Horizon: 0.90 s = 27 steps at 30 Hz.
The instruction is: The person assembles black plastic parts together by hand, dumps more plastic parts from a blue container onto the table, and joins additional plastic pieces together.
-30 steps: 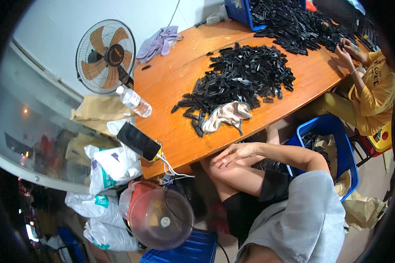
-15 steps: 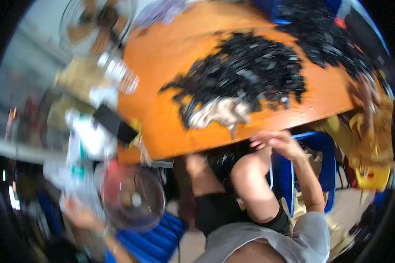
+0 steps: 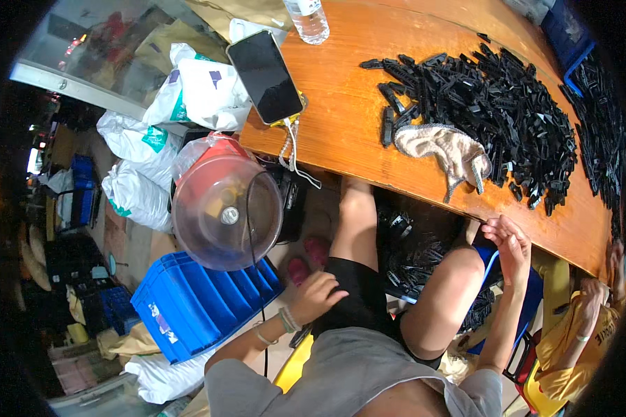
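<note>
Well out to the left of the left hand, plump white bags [image 3: 140, 194] lie one against another. Nearer that hand, just to its left, sits a blue crate [image 3: 202, 306], tilted, with a clear round tub [image 3: 195, 240] beyond it. Farther past the left hand, a phone [image 3: 266, 76] with a dark screen leans at the table corner, a white cord [image 3: 294, 156] hanging beneath it, and a water bottle [image 3: 307, 22] stands beyond. The left hand [image 3: 316, 297] hovers by the dark shorts [image 3: 355, 292], its fingers loosely bent around nothing visible. Between the two hands, and farther off, more black parts [image 3: 414, 267] lie below the table [image 3: 334, 111]. Up and left of the right hand, a crumpled striped cloth [image 3: 438, 149] rests against the pile of black pieces [image 3: 494, 118], which spreads over the tabletop beyond that hand. The right hand [image 3: 509, 244] is raised at the table's edge, fingers bent; whether its fingertips pinch anything I cannot tell. Right of it, a co-worker in a yellow top [image 3: 570, 347] sits with both hands near the table's edge.
</note>
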### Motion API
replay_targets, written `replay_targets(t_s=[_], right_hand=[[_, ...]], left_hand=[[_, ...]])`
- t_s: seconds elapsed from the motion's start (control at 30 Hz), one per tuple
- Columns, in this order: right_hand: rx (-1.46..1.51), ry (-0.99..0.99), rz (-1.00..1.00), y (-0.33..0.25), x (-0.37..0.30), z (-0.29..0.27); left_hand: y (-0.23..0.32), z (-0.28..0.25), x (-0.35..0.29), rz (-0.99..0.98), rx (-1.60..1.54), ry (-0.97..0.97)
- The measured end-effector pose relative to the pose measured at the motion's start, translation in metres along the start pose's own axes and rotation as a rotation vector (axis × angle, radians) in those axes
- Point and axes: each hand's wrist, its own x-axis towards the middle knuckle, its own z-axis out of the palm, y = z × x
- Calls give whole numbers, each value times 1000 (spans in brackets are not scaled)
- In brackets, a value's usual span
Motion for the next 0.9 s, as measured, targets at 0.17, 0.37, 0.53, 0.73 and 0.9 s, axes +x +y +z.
replay_targets(t_s=[0.17, 0.37, 0.53, 0.73, 0.9], right_hand=[[60, 21, -17, 4, -4, -9], [-18, 54, -48, 0, -16, -16], [-33, 105, -85, -5, -27, -39], [23, 112, -108, -26, -22, -49], [-385, 275, 31, -44, 7, -17]], left_hand=[[-21, -6, 6, -369, 67, -12], [-12, 10, 10, -292, 260, -367], [31, 23, 31, 30, 355, -516], [56, 38, 53, 385, 147, -643], [71, 14, 143, 795, 74, -145]])
